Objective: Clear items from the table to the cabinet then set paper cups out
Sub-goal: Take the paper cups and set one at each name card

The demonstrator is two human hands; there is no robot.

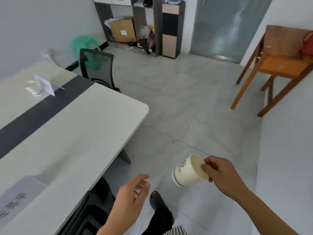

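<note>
My right hand (pixel 218 175) pinches the rim of a white paper cup (pixel 188 172) with grey print, tilted on its side above the floor to the right of the table. My left hand (pixel 133 192) hangs loosely open below the table's corner, holding nothing. On the long white table (pixel 84 126) with a dark centre stripe, another paper cup (pixel 33 89) stands at the far left beside a folded white name card (pixel 44 84). A second name card (pixel 17 199) with black characters sits at the near edge.
A black mesh chair (pixel 96 67) is pushed to the table's far side, a green stool (pixel 84 44) behind it. An open cabinet (pixel 130 22) with a cardboard box stands at the back wall. A wooden chair (pixel 274 65) is at the right. Tiled floor lies between.
</note>
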